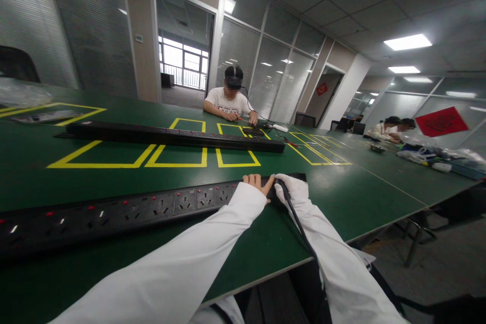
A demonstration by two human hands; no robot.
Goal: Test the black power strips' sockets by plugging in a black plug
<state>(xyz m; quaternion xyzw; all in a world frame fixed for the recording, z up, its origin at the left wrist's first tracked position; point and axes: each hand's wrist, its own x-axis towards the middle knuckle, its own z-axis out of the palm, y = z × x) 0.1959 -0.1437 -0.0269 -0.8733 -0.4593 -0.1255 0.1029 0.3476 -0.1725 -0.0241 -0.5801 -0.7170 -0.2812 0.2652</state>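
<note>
A long black power strip [167,204] with a row of sockets and small red switches lies along the near side of the green table. My left hand [258,182], bare below a white sleeve, grips the strip near its right end, fingers bent over its far edge. Just to the right, my white-gloved right hand [294,187] is closed around a black cable [298,220] close to that end. From there the cable runs down past the table's edge beside my right forearm. My hands nearly meet, and they partly hide the strip's end.
A second black power strip [178,134] lies farther back across yellow tape outlines [102,165] on the table [364,187]. A person [230,96] wearing a headset sits opposite, hands by small items and cables. Plastic-wrapped goods [429,156] lie at the right.
</note>
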